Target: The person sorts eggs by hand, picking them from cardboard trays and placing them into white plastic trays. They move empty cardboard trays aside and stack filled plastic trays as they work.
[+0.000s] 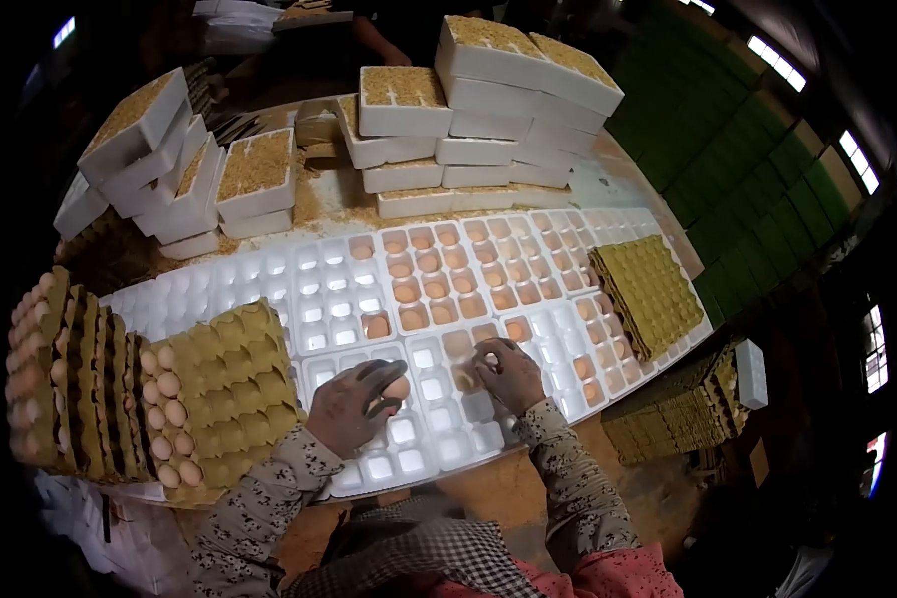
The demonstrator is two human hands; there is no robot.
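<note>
My left hand (355, 404), in a dark glove, is closed round a brown egg (397, 387) above the near white foam trays. To its right, my right hand (506, 373), also gloved, has its fingers bent over a tray compartment, with a pale egg (491, 359) at the fingertips. Many compartments of the white tray (431, 391) between the hands hold nothing. Behind the hands, another white tray (402, 316) holds several eggs in rows. A brown pulp tray (231, 384) lies at the left, with eggs (165, 384) along its left side.
Stacked pulp trays with eggs (75, 374) stand at the far left. White foam boxes (404, 100) topped with shavings are piled at the back. Pulp trays (648, 294) lie at the right, more (678, 419) below the table edge. A person's arm (384, 42) shows behind.
</note>
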